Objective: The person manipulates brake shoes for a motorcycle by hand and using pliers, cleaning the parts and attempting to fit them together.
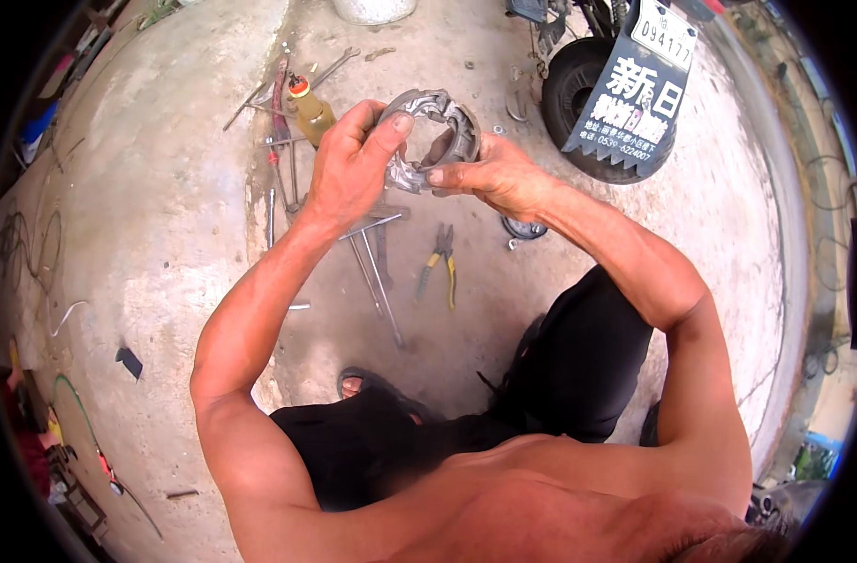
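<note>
Both hands hold up a ring-shaped pair of grey metal brake shoes (464,124) above the concrete. My left hand (353,164) grips the ring's left side, thumb across its face. On the lower right edge, my right hand (503,176) pinches it between thumb and fingers. Beneath the hands lie pliers (450,272) with yellow-and-dark handles, their jaws pointing away from me. Long T-handled wrenches (376,267) lie to the left of the pliers. A bottle of yellowish liquid (313,114) with a red-orange cap is just beyond my left hand.
At the far right stands a two-wheeler's black wheel (571,86) behind a printed mudflap (625,117). A round metal part (522,228) lies below my right forearm. More hand tools (276,169) lie at the left. A whitish bucket (374,9) stands at the far edge.
</note>
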